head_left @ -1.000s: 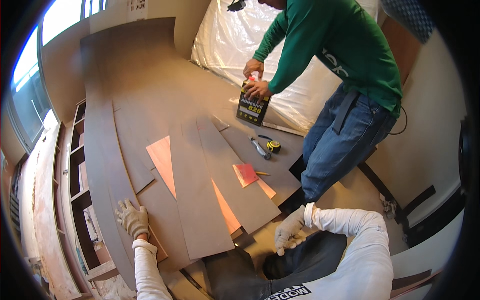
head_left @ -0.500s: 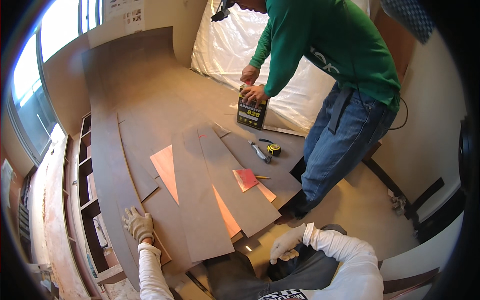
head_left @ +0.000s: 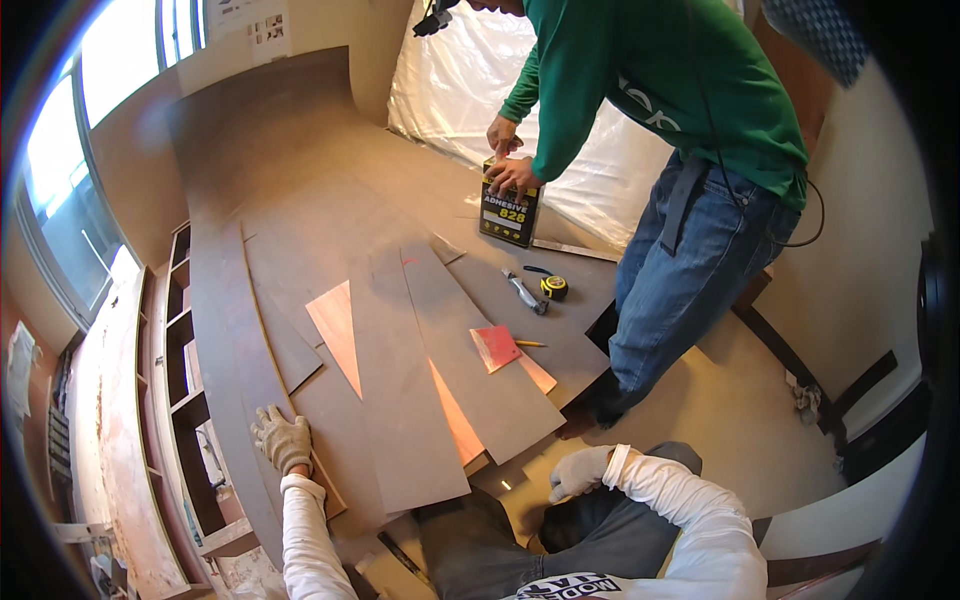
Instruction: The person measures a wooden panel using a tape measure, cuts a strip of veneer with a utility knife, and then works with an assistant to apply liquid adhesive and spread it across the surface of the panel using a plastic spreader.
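Note:
My left hand (head_left: 283, 441), in a beige knit glove, lies with fingers spread on a long curved grey sheet strip (head_left: 235, 385) beside a narrow wooden edge at lower left. My gloved right hand (head_left: 578, 475) is curled near my bent leg at lower centre right, with nothing visible in it. Overlapping grey sheets (head_left: 400, 440) cover the work surface before me, with pale orange wood (head_left: 333, 330) showing between them. A red square pad (head_left: 492, 346), a pencil (head_left: 532, 343), a grey utility knife (head_left: 524, 292) and a yellow-black tape measure (head_left: 554, 286) lie on the right part.
A co-worker (head_left: 660, 110) in green bends at right, both hands on a black adhesive can (head_left: 507, 225). Wooden shelf frames (head_left: 180, 310) and a long pale board (head_left: 110, 400) line the left, below a window (head_left: 120, 50). Plastic sheeting (head_left: 430, 100) hangs behind.
The view has shifted slightly. The co-worker's fingers have moved on the can's top, and the red bit there is hidden now. My left hand stays on the sheet; my right stays curled.

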`<state>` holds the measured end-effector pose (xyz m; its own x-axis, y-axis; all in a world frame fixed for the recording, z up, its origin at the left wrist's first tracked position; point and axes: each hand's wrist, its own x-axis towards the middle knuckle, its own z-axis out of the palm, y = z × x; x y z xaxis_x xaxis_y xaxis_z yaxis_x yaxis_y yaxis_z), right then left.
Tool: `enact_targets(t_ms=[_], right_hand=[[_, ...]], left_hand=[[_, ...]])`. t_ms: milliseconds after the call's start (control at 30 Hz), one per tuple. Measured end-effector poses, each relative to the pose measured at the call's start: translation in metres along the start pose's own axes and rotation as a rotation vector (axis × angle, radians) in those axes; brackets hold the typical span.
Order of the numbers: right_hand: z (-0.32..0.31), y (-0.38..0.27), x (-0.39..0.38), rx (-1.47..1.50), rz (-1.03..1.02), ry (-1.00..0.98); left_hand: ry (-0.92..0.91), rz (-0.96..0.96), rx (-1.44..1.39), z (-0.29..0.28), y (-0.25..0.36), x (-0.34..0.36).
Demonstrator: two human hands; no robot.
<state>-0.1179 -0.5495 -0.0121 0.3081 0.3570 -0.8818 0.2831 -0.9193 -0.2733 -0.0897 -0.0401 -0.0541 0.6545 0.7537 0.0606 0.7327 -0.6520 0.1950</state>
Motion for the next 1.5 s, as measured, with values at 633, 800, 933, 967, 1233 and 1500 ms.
enact_targets(t_ms=[633,800,933,967,1233,1500], right_hand=[[0.011,0.022,0.025,-0.212,-0.093,0.107],[-0.005,0.008,0.003,-0.148,-0.028,0.059],[-0.004,0.013,0.007,-0.279,-0.157,0.175],[-0.008,0.014,0.012,-0.234,-0.104,0.118],[0.016,0.026,0.032,-0.366,-0.175,0.296],[0.022,0.027,0.031,-0.29,-0.261,0.277]], left_hand=[[0.026,0.009,-0.013,0.0,-0.002,0.0],[0.02,0.008,-0.007,0.0,0.001,-0.001],[0.038,0.012,-0.014,0.002,-0.002,0.0],[0.07,0.064,-0.047,0.003,0.0,0.002],[0.074,0.069,-0.037,0.024,-0.017,0.012],[0.016,0.004,-0.081,0.014,-0.018,0.007]])
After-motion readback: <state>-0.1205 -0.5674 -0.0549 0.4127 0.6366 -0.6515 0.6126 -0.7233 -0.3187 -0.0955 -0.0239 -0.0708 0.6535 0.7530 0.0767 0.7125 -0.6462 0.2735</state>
